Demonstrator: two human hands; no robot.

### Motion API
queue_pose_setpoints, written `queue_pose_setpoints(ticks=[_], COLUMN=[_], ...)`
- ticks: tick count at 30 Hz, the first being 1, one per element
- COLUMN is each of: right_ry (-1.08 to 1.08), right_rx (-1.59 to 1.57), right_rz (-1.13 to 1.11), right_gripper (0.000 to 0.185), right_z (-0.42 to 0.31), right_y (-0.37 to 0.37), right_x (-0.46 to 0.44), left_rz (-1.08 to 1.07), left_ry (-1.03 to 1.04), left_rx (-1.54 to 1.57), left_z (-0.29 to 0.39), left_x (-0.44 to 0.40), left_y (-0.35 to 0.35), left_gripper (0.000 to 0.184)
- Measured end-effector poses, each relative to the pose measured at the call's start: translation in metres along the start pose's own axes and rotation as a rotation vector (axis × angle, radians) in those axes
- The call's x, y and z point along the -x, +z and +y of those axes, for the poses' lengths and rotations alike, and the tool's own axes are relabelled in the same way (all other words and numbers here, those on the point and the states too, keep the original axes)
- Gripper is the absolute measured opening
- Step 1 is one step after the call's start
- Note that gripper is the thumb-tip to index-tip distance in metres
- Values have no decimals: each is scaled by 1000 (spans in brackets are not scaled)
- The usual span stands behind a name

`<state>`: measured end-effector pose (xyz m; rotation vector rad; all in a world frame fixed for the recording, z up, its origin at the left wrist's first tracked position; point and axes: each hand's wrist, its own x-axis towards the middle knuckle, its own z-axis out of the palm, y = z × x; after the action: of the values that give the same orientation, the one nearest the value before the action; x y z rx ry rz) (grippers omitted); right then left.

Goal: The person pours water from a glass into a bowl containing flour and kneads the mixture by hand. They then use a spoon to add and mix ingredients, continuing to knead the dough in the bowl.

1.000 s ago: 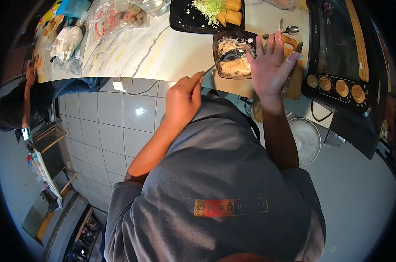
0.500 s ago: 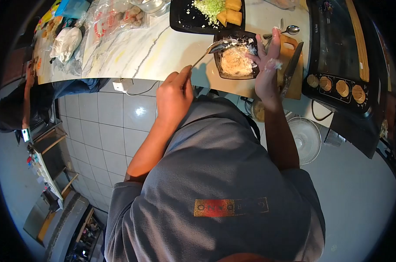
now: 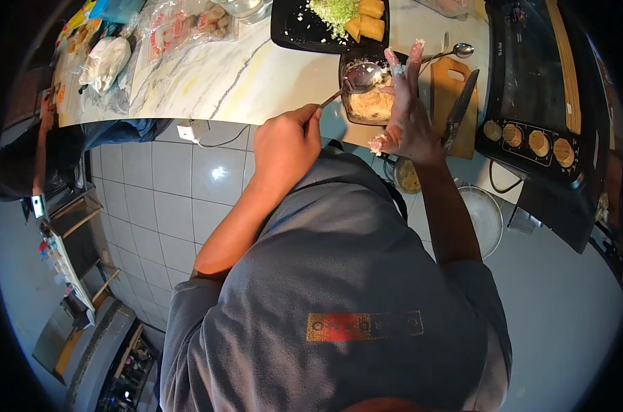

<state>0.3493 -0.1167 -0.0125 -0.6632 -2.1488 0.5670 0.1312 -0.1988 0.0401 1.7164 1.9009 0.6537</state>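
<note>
My left hand (image 3: 289,142) is closed around the handle of a metal spoon (image 3: 361,78). The spoon's bowl is over the far left part of a black square bowl (image 3: 346,110). Inside lies a pale, crumbly dough-like mixture (image 3: 371,105), with white powder about it. My right hand (image 3: 413,123) is open at the bowl's right side, fingers spread and pointing away from me. Bits of the mixture stick to its fingertips and thumb. It covers the right part of the bowl, so I cannot tell whether it touches the rim.
A knife (image 3: 462,103) lies on a wooden board (image 3: 440,86) to the right, near another spoon (image 3: 462,50) and a fork. Beyond the bowl stands a black tray (image 3: 299,40) with chopped greens and tofu-like pieces. A black oven (image 3: 535,103) is at right, plastic bags (image 3: 106,65) at left.
My left hand has moved right and the spoon's bowl has turned, showing its round face. My right hand has shifted slightly left and toward me, its thumb now showing.
</note>
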Motion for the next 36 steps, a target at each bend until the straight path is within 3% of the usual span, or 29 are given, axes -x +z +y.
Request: queue_pose_setpoints(ticks=[6, 8, 16, 23, 27, 29, 36], right_ry=[62, -55, -134, -42, -98, 8, -24], right_rx=[40, 87, 155, 97, 80, 40, -21], right_rz=[-72, -16, -53, -116, -125, -135, -159], right_gripper=[107, 108, 107, 105, 104, 102, 99], right_z=[-2, 1, 5, 3, 8, 4, 10], right_y=[6, 11, 1, -6, -4, -8, -10], right_x=[2, 0, 0, 8, 9, 6, 11], left_rz=[-30, -38, -74, -44, -92, -86, -87], left_ry=[40, 71, 139, 99, 121, 118, 134], left_rx=[-77, -110, -233, -171, -181, -177, -200], left_z=[10, 12, 12, 17, 21, 21, 23], left_x=[0, -1, -6, -8, -7, -9, -13], left_y=[2, 3, 8, -1, 2, 1, 0], left_gripper=[20, 19, 13, 14, 14, 14, 14])
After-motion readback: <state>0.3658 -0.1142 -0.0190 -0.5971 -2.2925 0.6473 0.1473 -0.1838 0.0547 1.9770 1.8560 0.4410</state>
